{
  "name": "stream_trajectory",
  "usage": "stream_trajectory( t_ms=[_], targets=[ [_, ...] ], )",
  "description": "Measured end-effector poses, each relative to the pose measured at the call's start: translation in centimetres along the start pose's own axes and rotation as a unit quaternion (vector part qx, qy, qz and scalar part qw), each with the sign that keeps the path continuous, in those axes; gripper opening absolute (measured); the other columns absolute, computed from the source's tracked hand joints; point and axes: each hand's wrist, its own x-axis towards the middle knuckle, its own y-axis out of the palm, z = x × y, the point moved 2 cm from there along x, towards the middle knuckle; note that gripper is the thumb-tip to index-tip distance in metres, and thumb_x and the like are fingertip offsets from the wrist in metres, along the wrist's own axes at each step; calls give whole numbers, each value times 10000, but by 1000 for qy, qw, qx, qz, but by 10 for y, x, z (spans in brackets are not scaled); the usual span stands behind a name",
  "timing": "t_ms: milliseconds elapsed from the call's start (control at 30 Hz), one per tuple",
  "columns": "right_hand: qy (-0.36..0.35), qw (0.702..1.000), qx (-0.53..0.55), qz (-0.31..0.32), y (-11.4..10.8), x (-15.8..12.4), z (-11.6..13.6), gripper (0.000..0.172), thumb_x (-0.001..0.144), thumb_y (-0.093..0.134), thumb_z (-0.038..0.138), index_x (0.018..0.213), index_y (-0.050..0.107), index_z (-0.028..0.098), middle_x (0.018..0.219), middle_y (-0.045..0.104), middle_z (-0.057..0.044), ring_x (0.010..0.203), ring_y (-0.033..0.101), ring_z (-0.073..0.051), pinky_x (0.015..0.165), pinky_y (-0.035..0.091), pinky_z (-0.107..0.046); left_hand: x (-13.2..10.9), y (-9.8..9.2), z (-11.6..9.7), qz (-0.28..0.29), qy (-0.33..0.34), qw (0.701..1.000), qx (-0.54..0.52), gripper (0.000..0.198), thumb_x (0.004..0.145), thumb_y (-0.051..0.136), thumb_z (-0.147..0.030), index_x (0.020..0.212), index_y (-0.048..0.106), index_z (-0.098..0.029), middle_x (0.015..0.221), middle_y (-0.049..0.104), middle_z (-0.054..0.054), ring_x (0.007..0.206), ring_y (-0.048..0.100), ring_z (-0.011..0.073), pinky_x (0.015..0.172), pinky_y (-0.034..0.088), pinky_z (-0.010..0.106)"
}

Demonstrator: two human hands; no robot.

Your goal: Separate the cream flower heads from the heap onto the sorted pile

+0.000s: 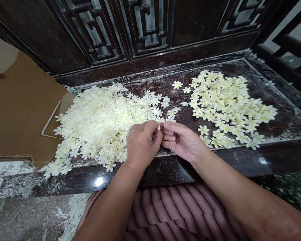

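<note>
My left hand and my right hand meet above the front of a dark wooden bench. Between their fingertips they pinch a small pale artificial flower, mostly covered by the fingers. Left of my hands spreads a large heap of white-yellow artificial flowers, close to the left hand. To the right lies a smaller, yellower pile of flowers, apart from the right hand. A few loose flowers are scattered between the two piles.
A brown cardboard box with a bent metal wire handle stands at the left. Carved dark panels rise behind the bench. Pale shreds litter the bench edge and floor. Green foliage shows at lower right.
</note>
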Motion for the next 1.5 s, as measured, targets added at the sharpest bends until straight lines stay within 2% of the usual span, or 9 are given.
stream_trajectory(
  t_ms=[1500],
  targets=[
    [-5, 999, 38, -2, 2, 0, 0, 126, 583, 738, 121, 634, 625, 100, 447, 426, 78, 394, 330, -1, 367, 273, -109, 0, -1, -2, -39, 54, 997, 35, 92, 788, 501, -146, 732, 553, -195, 602, 626, -19, 555, 555, 138, 584, 393, 253]
  ],
)
